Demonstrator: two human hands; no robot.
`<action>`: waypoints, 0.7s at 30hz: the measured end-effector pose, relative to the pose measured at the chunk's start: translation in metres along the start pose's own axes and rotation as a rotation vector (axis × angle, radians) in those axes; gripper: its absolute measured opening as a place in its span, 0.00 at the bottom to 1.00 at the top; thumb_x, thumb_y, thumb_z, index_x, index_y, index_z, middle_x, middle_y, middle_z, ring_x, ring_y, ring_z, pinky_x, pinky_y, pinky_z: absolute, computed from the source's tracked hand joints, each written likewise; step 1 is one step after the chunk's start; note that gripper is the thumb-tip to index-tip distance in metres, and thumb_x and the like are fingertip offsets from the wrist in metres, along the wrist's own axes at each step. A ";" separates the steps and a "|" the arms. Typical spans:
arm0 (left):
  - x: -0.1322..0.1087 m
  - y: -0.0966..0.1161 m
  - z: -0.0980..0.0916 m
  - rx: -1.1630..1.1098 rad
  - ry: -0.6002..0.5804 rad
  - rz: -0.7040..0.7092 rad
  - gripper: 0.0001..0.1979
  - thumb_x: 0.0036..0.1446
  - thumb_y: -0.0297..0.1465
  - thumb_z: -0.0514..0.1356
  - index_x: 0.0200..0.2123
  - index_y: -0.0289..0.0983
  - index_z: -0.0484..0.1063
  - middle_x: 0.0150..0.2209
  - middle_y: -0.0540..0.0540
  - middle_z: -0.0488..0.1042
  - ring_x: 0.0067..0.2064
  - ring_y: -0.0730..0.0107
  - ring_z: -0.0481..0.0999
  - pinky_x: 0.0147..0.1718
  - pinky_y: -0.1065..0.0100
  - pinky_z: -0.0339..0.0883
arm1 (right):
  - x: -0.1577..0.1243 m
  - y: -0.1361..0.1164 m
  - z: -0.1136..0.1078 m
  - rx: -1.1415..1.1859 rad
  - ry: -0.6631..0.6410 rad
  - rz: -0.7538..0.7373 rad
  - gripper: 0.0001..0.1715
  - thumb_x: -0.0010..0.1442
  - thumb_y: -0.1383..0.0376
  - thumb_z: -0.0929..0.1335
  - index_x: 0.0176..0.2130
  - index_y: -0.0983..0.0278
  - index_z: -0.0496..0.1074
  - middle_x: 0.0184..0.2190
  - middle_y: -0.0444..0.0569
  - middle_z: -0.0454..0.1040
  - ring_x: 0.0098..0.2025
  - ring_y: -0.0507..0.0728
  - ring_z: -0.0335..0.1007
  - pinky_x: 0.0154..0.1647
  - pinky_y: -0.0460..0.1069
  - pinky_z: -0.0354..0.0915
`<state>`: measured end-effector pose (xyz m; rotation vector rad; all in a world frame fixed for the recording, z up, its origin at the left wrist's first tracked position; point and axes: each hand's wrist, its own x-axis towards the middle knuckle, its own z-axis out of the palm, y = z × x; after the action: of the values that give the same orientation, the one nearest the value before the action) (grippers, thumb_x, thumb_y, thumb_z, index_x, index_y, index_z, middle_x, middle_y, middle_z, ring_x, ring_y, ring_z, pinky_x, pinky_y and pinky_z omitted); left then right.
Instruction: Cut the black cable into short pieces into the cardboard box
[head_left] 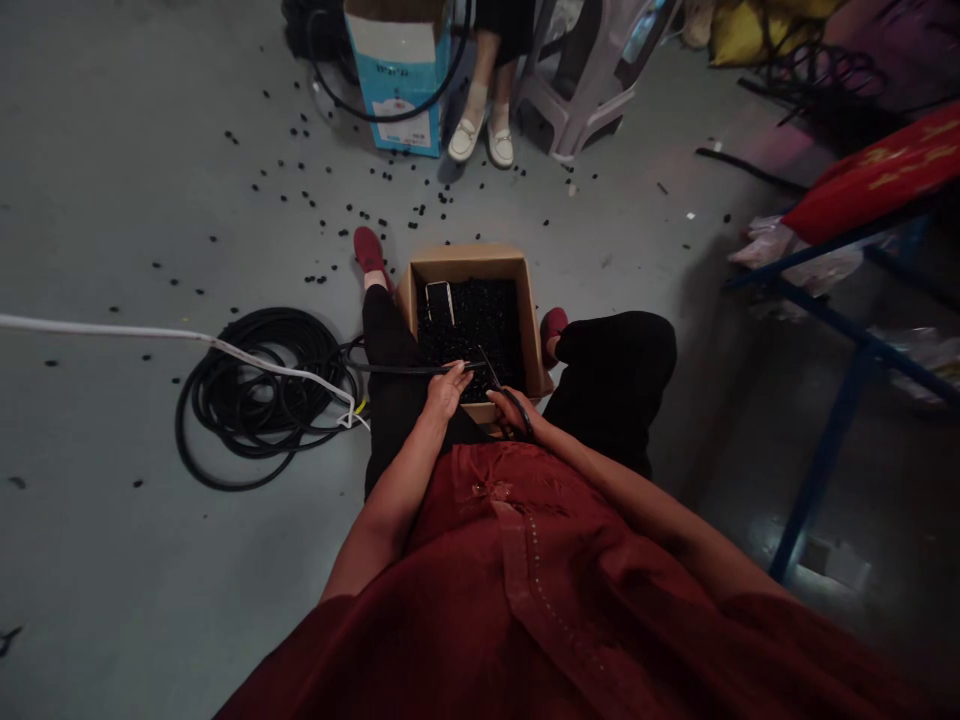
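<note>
In the head view, the left hand point(448, 388) is closed around a black cord point(401, 370) near its end, while the right hand point(513, 408) is clamped on the handles of a pair of scissors point(492, 370). The cord's end lies beside the blades, over the near part of an open cardboard box point(465, 268) between the person's legs; it is dim there, so I can't be sure whether the blades touch it. The left fingertips sit close to the blades — a slip of the cord or a careless squeeze could nick them. The cord runs over the thigh from a loose coil point(262, 395), and a snag there, or on the white cable point(247, 355) lying across it, could jerk it sideways. A phone-like object point(439, 303) rests on the small black pieces point(487, 320) in the box, where it might get buried. The grey floor point(112, 570) is littered with similar bits — easy to tread on. Beyond stand a blue-and-white carton point(405, 130), another person's feet point(466, 138) and a plastic stool point(574, 110); a blue metal frame point(825, 460) stands on the right.
</note>
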<state>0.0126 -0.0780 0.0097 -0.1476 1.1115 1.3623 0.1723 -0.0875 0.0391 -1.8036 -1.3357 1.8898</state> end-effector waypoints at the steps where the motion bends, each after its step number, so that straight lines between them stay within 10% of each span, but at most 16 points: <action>1: 0.000 0.001 0.000 -0.002 0.000 0.002 0.04 0.52 0.19 0.64 0.30 0.32 0.74 0.30 0.47 0.78 0.43 0.69 0.80 0.55 0.61 0.68 | -0.001 0.000 -0.001 0.005 -0.008 0.007 0.18 0.62 0.50 0.65 0.32 0.62 0.62 0.18 0.40 0.64 0.16 0.48 0.59 0.15 0.42 0.56; 21: 0.007 0.008 -0.004 -0.064 -0.006 0.053 0.06 0.51 0.19 0.65 0.29 0.33 0.72 0.28 0.50 0.76 0.43 0.68 0.80 0.56 0.60 0.67 | -0.019 -0.009 -0.003 0.051 -0.089 0.054 0.22 0.67 0.48 0.60 0.40 0.64 0.65 0.23 0.46 0.72 0.23 0.50 0.67 0.23 0.42 0.61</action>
<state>0.0023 -0.0735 0.0068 -0.1609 1.0740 1.4457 0.1751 -0.0937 0.0589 -1.7670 -1.2663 2.0353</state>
